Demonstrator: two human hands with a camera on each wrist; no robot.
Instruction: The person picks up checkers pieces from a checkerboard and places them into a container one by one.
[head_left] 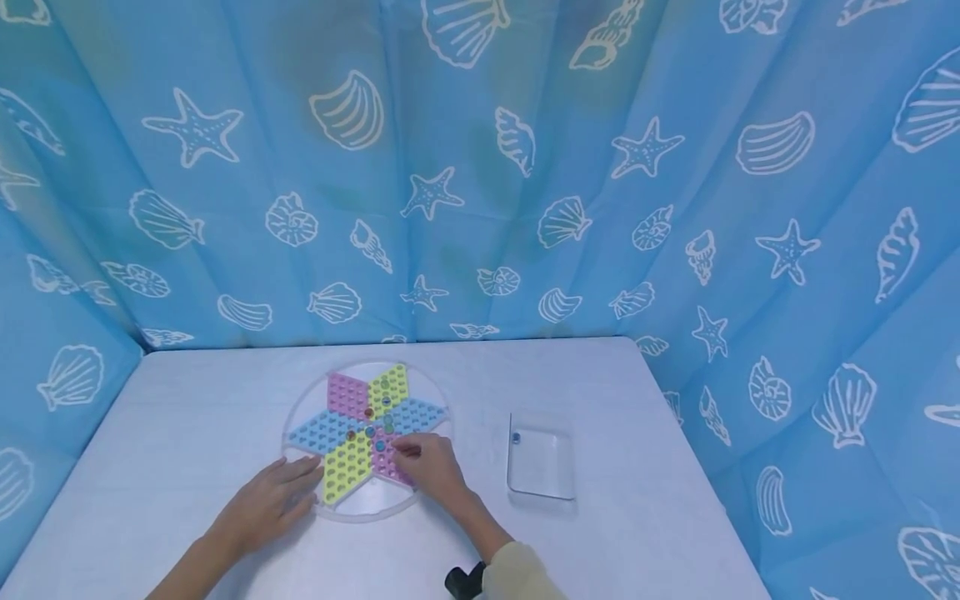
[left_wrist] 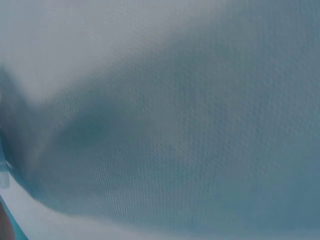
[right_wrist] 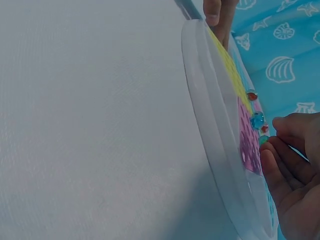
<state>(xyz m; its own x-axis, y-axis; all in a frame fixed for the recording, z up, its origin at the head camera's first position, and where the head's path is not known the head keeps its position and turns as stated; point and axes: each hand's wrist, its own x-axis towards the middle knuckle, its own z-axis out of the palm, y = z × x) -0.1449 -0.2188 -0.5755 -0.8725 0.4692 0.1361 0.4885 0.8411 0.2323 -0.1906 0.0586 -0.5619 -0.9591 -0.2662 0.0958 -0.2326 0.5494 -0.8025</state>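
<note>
A round Chinese checkers board point(head_left: 298, 400) with a star of pink, yellow and blue holed sections lies on the table. Several marbles sit around its middle, among them a blue marble point(head_left: 380, 446) in the near pink section. My right hand point(head_left: 431, 468) is over that section, thumb and fingers bent close beside the blue marble. In the right wrist view a green marble point(right_wrist: 263, 140) shows right at my fingertips; I cannot tell whether they hold anything. My left hand point(head_left: 266, 504) rests with extended fingers at the board's near left edge, by the yellow section.
Right of the board stands a clear rectangular container point(head_left: 542, 497) with a small blue marble point(head_left: 516, 437) in its far left corner. A white cloth point(head_left: 615, 533) covers the table. Behind and beside it hangs a blue shell-patterned curtain point(head_left: 480, 233).
</note>
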